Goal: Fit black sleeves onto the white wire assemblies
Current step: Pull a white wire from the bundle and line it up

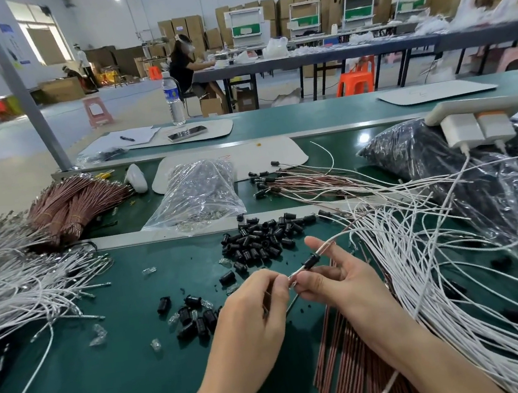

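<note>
1. A green counter (108, 361) in a big work room.
2. My left grip (254, 301) pinches the end of one white wire (338, 239); my right grip (336, 281) holds it too, with the thumb.
3. A black sleeve (310, 261) sits on that wire already.
4. Many loose sleeves (256, 242) and bare wires (18, 291) wait, so I think lots is left.

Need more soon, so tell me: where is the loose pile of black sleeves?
Head view, centre: the sleeves lie on the green table just beyond the left hand and right hand, with white wires to their right.
</note>
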### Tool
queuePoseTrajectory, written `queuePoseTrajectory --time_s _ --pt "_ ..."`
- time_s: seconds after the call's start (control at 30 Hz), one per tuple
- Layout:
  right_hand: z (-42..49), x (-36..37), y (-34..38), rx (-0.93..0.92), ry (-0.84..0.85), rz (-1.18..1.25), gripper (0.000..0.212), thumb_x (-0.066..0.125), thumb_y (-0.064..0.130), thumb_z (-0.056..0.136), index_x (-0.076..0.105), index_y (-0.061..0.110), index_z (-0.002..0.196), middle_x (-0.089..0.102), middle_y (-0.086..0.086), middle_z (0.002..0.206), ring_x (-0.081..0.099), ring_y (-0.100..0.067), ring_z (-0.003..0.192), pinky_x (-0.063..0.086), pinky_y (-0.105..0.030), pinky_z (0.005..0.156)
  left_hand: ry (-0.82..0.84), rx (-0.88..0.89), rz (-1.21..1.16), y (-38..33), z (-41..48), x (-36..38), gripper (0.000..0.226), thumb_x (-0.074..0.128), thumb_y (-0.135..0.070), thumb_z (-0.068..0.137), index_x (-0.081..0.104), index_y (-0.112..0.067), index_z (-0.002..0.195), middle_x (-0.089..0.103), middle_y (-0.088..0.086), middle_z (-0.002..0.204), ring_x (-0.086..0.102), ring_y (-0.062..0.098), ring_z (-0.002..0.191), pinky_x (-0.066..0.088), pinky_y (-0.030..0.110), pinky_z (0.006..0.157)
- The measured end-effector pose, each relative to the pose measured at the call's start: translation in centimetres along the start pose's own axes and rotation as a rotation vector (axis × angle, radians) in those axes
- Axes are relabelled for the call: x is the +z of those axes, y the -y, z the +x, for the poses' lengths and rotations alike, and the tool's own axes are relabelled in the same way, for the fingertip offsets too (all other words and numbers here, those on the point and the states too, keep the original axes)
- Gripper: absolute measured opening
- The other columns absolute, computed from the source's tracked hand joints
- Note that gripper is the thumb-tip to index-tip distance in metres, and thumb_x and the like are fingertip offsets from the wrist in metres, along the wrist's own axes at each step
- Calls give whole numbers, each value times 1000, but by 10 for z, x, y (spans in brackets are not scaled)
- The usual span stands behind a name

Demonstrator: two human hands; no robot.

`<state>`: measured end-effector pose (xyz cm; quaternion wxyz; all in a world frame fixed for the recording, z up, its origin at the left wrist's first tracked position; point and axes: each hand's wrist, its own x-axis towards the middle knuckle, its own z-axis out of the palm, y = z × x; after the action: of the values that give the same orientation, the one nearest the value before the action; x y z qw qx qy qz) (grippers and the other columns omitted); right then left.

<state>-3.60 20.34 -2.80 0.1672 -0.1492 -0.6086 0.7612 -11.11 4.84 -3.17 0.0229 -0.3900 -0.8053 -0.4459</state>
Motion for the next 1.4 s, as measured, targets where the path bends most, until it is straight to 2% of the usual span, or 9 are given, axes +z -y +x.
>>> queuePoseTrajectory --time_s 0.23,0.6,0.7,0.77,0.83,0.93,1.03,1.23,1.4 --pt "0 2 1 39 -8 89 79 81 12 74 46 25 143 77 -17 98 76 -26 96 59 -23 77 14 -6 -33 1 0 3 23 44 -43 104 56 -38 85 57 -16 69 47 6 54 33 16 51" --pt "0 2 2 71 -12 120 90 82 13 70 40 19 148 77 -17 100 76 -27 95 60 -24 75 30 14 -58 2 0 3 22 44 -46 102 59 -37 88 58 -18 69 49 6 54 34 16 50" --pt "-2 3 3 77 -19 169 83 84 16 67 46 24 140 77 -18 100 76 -26 94 60 -23 75 18 19 -16 4 0 3 22 42 -48 103 59 -39 94 58 -20 74 50 5 59 34 16 55" --pt "-4 6 4 85 -15 152 73 87 28 62 59 21 128 77 -17 100 76 -22 89 59 -22 72 -23 26 47 5 -1 4 20 41 -50 103 57 -41 95 59 -23 81 53 5 68 37 20 60" --pt "-6 8 4 96 13 61 55 84 39 63 74 14 111 78 -11 97 73 -13 79 57 -20 67 -70 44 101 4 -1 4 16 39 -51 102 53 -44 95 59 -24 88 55 4 77 43 23 65" --pt "-6 8 1 92 25 -15 31 80 38 70 81 14 90 76 -6 88 66 -9 71 54 -20 62 -78 68 146 3 -1 4 16 37 -52 102 50 -45 96 58 -26 89 54 4 81 44 22 68" --pt "-6 6 0 65 22 -43 23 79 37 74 81 19 89 76 -4 85 66 -7 71 54 -19 63 -63 87 133 3 -1 4 19 39 -50 103 53 -42 94 58 -23 87 55 6 78 44 24 66" --pt "-3 7 -2 51 34 -25 32 83 40 68 82 16 89 74 -3 79 65 -7 69 52 -17 63 -31 70 12 2 0 2 19 45 -40 105 56 -39 91 57 -19 76 53 5 63 37 13 56" --pt "-2 4 -4 45 33 -18 29 83 40 70 82 18 89 71 1 74 64 -7 68 52 -17 64 15 60 -22 3 0 1 19 45 -41 105 56 -38 89 56 -18 71 50 4 59 36 13 54"
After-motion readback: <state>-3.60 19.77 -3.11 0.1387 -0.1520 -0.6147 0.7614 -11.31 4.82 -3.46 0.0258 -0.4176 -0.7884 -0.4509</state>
